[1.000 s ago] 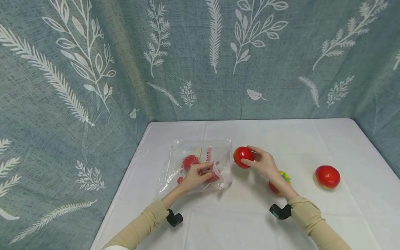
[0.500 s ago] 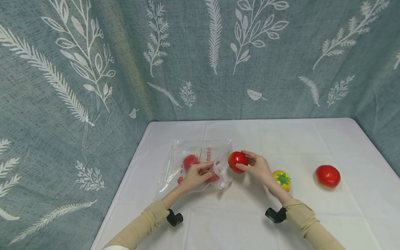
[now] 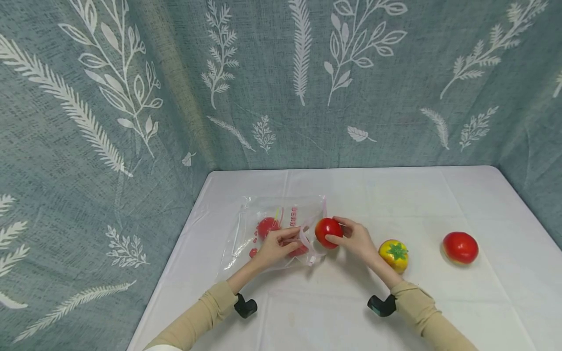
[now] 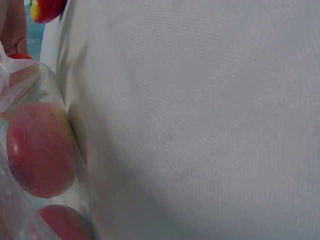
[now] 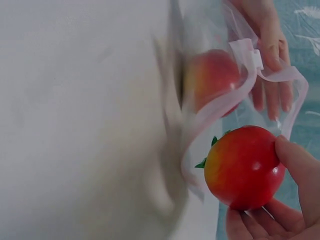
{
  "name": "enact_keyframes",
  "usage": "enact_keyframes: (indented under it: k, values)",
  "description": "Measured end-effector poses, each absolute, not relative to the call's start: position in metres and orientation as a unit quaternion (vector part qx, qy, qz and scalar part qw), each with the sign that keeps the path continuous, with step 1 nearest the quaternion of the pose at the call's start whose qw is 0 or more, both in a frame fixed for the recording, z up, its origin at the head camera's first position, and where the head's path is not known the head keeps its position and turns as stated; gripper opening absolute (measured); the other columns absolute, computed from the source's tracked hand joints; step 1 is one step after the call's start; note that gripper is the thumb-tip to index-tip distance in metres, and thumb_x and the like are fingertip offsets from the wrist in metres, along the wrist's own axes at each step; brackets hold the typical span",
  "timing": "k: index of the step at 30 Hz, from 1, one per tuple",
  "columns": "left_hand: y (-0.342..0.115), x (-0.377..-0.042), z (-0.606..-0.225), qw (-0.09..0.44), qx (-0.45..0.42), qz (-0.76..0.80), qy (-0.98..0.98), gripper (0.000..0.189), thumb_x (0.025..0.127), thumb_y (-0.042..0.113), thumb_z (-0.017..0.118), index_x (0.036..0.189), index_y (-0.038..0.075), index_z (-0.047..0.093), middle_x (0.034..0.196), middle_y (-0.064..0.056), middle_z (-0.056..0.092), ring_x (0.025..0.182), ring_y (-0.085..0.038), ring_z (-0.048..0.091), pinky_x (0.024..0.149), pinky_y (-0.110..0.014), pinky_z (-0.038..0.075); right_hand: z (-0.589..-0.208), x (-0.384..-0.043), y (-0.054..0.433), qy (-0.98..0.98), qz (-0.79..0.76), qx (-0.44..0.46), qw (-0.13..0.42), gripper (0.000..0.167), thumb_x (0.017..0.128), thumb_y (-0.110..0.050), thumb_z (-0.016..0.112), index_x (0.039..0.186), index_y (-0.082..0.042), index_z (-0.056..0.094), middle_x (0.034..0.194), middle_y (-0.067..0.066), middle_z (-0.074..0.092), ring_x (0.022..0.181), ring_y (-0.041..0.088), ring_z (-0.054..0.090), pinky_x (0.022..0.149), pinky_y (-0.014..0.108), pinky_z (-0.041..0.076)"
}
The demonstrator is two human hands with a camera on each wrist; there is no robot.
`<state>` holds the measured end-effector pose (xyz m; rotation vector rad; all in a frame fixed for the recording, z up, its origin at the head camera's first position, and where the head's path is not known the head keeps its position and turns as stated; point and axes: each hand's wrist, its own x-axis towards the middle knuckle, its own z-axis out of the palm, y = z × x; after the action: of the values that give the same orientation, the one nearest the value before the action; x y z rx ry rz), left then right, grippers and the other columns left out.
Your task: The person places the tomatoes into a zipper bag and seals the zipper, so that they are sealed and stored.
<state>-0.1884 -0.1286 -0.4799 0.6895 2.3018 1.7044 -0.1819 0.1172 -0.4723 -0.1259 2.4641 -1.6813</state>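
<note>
A clear zip bag [image 3: 251, 209] with a pink-edged mouth lies on the table, its opening facing right. My left hand [image 3: 273, 249] holds the edge of that mouth, which gapes in the right wrist view. Inside are a red tomato [image 3: 268, 226] and another tomato [image 4: 41, 150], seen through the plastic in the left wrist view. My right hand [image 3: 357, 241] grips a red tomato [image 3: 327, 232] between thumb and fingers, right at the bag's opening. This tomato [image 5: 245, 167] shows green leaves and a yellowish patch towards the bag in the right wrist view.
A yellow-topped tomato [image 3: 394, 256] with a green leafy crown sits beside my right forearm. Farther right rests a red tomato [image 3: 460, 247]. The white-covered table [image 3: 395, 195] ends at a blue-green leaf-patterned curtain [image 3: 272, 73].
My right hand has carried its tomato left and slightly nearer to me, up to the bag's mouth. The yellow-topped tomato has come out from behind my right forearm. My left hand stays put.
</note>
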Motion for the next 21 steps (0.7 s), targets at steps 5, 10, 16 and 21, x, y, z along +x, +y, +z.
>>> enact_keyframes:
  k: [5, 10, 16, 21]
  values:
    - [-0.129, -0.188, -0.479, 0.105, 0.23, 0.574, 0.779, 0.044, 0.087, -0.001, 0.063, 0.129, -0.008, 0.052, 0.126, -0.027, 0.058, 0.108, -0.039, 0.062, 0.088, -0.029, 0.055, -0.477, -0.181, 0.113, 0.824, -0.56, -0.043, 0.077, 0.06, 0.085, -0.019, 0.071, 0.137, 0.0, 0.047, 0.138, 0.021, 0.051, 0.121, 0.039, 0.054, 0.095, 0.044, 0.052]
    - [-0.128, -0.188, -0.478, 0.094, 0.242, 0.565, 0.783, 0.043, 0.087, -0.005, 0.061, 0.128, -0.012, 0.051, 0.125, -0.03, 0.057, 0.106, -0.042, 0.062, 0.086, -0.03, 0.056, -0.478, -0.18, 0.108, 0.829, -0.553, -0.036, 0.077, 0.059, 0.084, -0.019, 0.072, 0.136, -0.002, 0.049, 0.137, 0.021, 0.052, 0.118, 0.038, 0.056, 0.094, 0.044, 0.052]
    - [-0.129, -0.186, -0.477, 0.096, 0.243, 0.57, 0.779, 0.042, 0.087, -0.006, 0.061, 0.127, -0.013, 0.051, 0.125, -0.031, 0.057, 0.104, -0.042, 0.062, 0.087, -0.031, 0.055, -0.481, -0.18, 0.103, 0.828, -0.554, -0.031, 0.079, 0.058, 0.083, -0.02, 0.073, 0.134, -0.003, 0.051, 0.135, 0.02, 0.055, 0.116, 0.037, 0.058, 0.094, 0.043, 0.053]
    - [-0.13, -0.186, -0.477, 0.099, 0.248, 0.571, 0.777, 0.042, 0.088, -0.001, 0.062, 0.128, -0.008, 0.053, 0.127, -0.026, 0.058, 0.104, -0.037, 0.064, 0.088, -0.029, 0.055, -0.484, -0.18, 0.099, 0.827, -0.556, -0.033, 0.076, 0.058, 0.083, -0.02, 0.073, 0.133, -0.002, 0.052, 0.132, 0.02, 0.057, 0.112, 0.036, 0.06, 0.092, 0.042, 0.054]
